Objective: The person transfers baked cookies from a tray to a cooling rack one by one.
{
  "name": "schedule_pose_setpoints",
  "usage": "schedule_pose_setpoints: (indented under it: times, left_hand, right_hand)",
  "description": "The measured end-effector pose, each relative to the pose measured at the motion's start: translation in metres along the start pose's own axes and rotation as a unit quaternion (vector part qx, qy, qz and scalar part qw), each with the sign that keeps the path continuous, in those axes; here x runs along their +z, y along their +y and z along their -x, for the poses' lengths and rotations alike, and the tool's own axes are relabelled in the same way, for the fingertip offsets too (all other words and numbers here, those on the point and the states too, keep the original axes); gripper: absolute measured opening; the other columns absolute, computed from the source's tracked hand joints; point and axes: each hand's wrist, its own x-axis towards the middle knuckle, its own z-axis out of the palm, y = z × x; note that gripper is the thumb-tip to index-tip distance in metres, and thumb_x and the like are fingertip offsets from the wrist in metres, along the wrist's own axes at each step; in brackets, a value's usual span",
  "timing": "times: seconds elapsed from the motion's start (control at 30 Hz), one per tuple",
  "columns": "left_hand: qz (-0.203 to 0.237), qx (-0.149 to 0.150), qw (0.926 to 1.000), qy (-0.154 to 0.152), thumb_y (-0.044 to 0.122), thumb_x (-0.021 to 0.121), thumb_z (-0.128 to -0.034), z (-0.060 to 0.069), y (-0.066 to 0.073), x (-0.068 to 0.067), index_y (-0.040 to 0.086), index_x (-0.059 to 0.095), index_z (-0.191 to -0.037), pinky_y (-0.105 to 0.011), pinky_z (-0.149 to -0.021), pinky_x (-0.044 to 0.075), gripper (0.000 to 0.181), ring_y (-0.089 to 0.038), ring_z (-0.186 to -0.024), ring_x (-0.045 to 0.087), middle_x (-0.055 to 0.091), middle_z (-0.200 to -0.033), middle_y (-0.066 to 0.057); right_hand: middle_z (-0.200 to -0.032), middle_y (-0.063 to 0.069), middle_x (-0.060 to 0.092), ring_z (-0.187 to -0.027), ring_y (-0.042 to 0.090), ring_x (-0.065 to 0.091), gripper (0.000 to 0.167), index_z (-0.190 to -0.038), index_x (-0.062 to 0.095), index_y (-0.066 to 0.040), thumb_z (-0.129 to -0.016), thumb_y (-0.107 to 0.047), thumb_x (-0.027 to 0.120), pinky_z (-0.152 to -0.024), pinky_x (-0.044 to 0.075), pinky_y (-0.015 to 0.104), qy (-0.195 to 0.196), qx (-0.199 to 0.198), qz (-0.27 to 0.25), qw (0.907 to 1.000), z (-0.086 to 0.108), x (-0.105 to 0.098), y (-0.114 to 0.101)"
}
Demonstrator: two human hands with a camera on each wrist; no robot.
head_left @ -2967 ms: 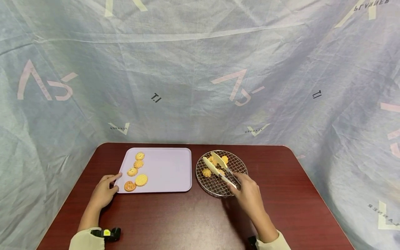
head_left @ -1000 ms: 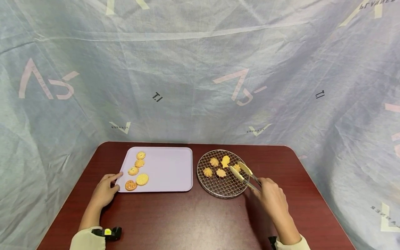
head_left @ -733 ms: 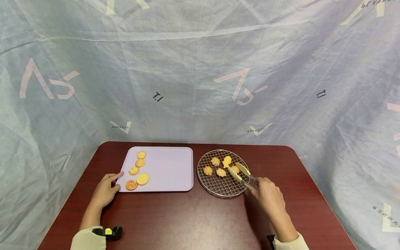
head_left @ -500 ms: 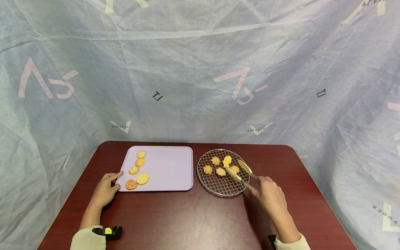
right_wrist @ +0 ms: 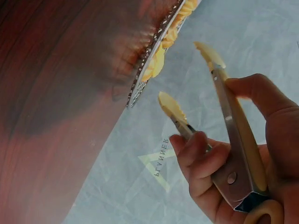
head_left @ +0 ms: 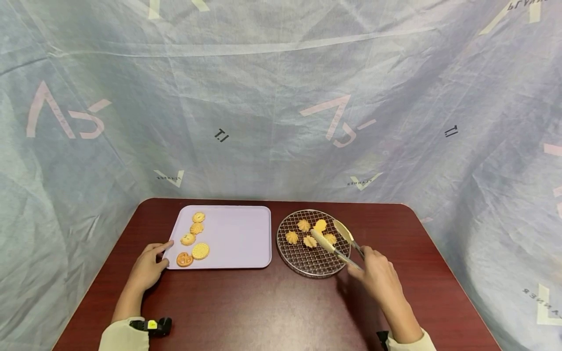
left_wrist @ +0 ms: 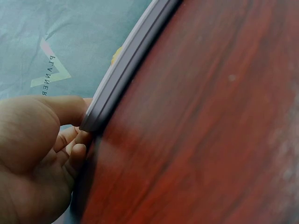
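My left hand (head_left: 147, 268) holds the near left corner of a lilac tray (head_left: 237, 239); thumb and index finger touch its edge, and other fingers curl beneath in the left wrist view. Several cookies lie along the tray's left side, among them a pretzel-shaped cookie (head_left: 184, 259) and a round cookie (head_left: 200, 251). My right hand (head_left: 379, 273) grips tongs (head_left: 341, 256) with cream tips. The tongs' arms are spread, nothing between their tips, which are over a round wire rack (head_left: 311, 267). Several cookies lie on the rack, including a flower-shaped cookie (head_left: 291, 237) and a partly covered yellow cookie (head_left: 320, 224).
Everything stands on a dark red-brown table (head_left: 246, 307) with rounded far corners. A grey printed cloth (head_left: 272, 122) hangs behind and along both sides. The rack is just right of the tray, with a narrow gap between them.
The right hand and tongs have moved right across the rack, and the tongs' tips have since spread wider. A cookie now shows at the rack's right side. The left hand stays put.
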Motion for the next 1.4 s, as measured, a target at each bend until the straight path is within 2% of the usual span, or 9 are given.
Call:
schedule_pose_setpoints:
  times: [0.13,0.27,0.5,0.63,0.83,1.1,1.27,1.4]
  left_hand:
    - [0.000,-0.001,1.0000,-0.001,-0.003,0.056,-0.0935,0.000,0.000,0.000,-0.007,0.050,-0.148,-0.063,-0.098,0.039,0.055,-0.046,-0.116,0.049,0.044,-0.136,-0.033]
    - [0.001,-0.005,1.0000,-0.003,-0.003,0.056,-0.0940,0.000,0.000,0.000,-0.006,0.049,-0.148,-0.064,-0.099,0.039,0.055,-0.046,-0.117,0.049,0.044,-0.137,-0.033]
    - [0.001,-0.002,1.0000,-0.002,-0.003,0.057,-0.0938,0.001,0.000,0.000,-0.006,0.050,-0.148,-0.064,-0.099,0.038,0.055,-0.047,-0.118,0.049,0.044,-0.137,-0.033]
    - [0.003,-0.002,1.0000,-0.002,-0.003,0.056,-0.0941,0.001,0.000,0.000,-0.007,0.049,-0.148,-0.065,-0.099,0.038,0.055,-0.047,-0.119,0.049,0.044,-0.137,-0.033]
    - [0.003,-0.006,1.0000,-0.006,-0.003,0.057,-0.0947,0.002,0.001,0.000,-0.006,0.049,-0.148,-0.066,-0.101,0.037,0.054,-0.048,-0.121,0.048,0.044,-0.138,-0.033]
    - [0.002,-0.009,1.0000,-0.003,-0.003,0.057,-0.0949,0.002,0.000,0.000,-0.006,0.049,-0.149,-0.066,-0.101,0.036,0.054,-0.048,-0.122,0.047,0.044,-0.138,-0.033]
    - [0.001,-0.009,1.0000,-0.003,-0.002,0.058,-0.0947,0.001,0.000,0.000,-0.005,0.050,-0.149,-0.065,-0.101,0.037,0.055,-0.048,-0.122,0.048,0.044,-0.138,-0.032]
    - [0.002,-0.009,0.9999,-0.005,-0.002,0.057,-0.0949,0.002,0.000,0.000,-0.005,0.049,-0.149,-0.065,-0.102,0.036,0.055,-0.048,-0.122,0.047,0.044,-0.138,-0.032]
  right_hand:
    - [-0.090,0.020,0.070,-0.074,0.037,0.067,0.049,-0.114,0.064,0.008,-0.081,-0.024,0.081,-0.063,0.053,0.053,-0.011,-0.007,-0.009,0.9999,-0.001,0.000,-0.002]
    - [-0.092,0.024,0.071,-0.079,0.040,0.069,0.054,-0.119,0.064,0.010,-0.081,-0.025,0.082,-0.067,0.054,0.055,-0.004,-0.032,-0.011,0.9994,-0.002,0.004,-0.004]
    - [-0.079,0.012,0.066,-0.074,0.032,0.067,0.071,-0.128,0.065,0.007,-0.080,-0.040,0.087,-0.067,0.055,0.052,0.015,-0.062,-0.011,0.9979,-0.004,0.009,-0.011]
    - [-0.077,0.010,0.064,-0.070,0.030,0.066,0.074,-0.124,0.065,0.010,-0.079,-0.044,0.087,-0.064,0.055,0.050,0.018,-0.071,-0.006,0.9973,-0.005,0.012,-0.019]
    - [-0.100,0.028,0.070,-0.087,0.044,0.071,0.075,-0.128,0.065,0.008,-0.079,-0.045,0.086,-0.071,0.057,0.054,0.015,-0.077,-0.006,0.9969,-0.006,0.020,-0.030]
    - [-0.116,0.031,0.069,-0.097,0.047,0.070,0.079,-0.134,0.063,0.003,-0.079,-0.048,0.086,-0.078,0.058,0.055,-0.018,-0.073,-0.010,0.9971,-0.011,0.034,-0.047]
    - [-0.114,0.030,0.070,-0.098,0.044,0.070,0.079,-0.132,0.063,0.006,-0.080,-0.049,0.085,-0.080,0.058,0.053,-0.027,-0.086,-0.010,0.9959,-0.014,0.042,-0.058]
    - [-0.101,0.025,0.071,-0.087,0.038,0.070,0.077,-0.127,0.065,0.007,-0.079,-0.049,0.086,-0.074,0.058,0.050,-0.023,-0.102,-0.013,0.9944,-0.016,0.046,-0.066]
